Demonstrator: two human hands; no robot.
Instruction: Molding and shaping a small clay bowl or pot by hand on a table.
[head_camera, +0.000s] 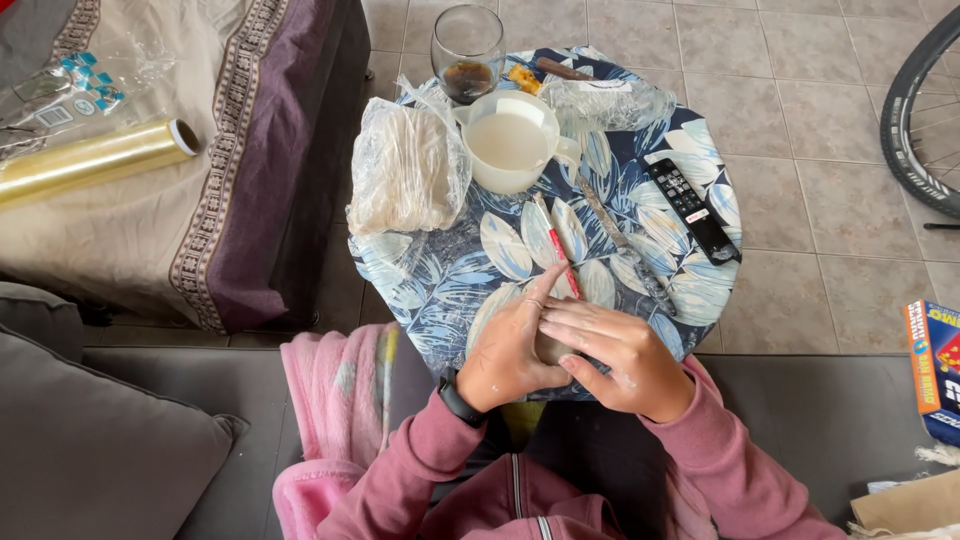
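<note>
My left hand (510, 345) and my right hand (615, 355) are cupped together around a small grey-brown lump (551, 349) at the near edge of a round table covered in a blue leaf-print cloth (450, 270). Most of the lump is hidden between my palms. Both hands are dusted with pale smears. A thin red-handled tool (556, 245) lies on the cloth just beyond my left fingertips. A long grey knife-like tool (620, 240) lies to its right.
A white cup of milky liquid (510, 140), a plastic-wrapped pale block (405, 165), a glass (467, 50) and a black remote (690, 205) sit on the table. A plastic film roll (95, 160) lies on the left cloth; a bicycle wheel (925, 120) stands right.
</note>
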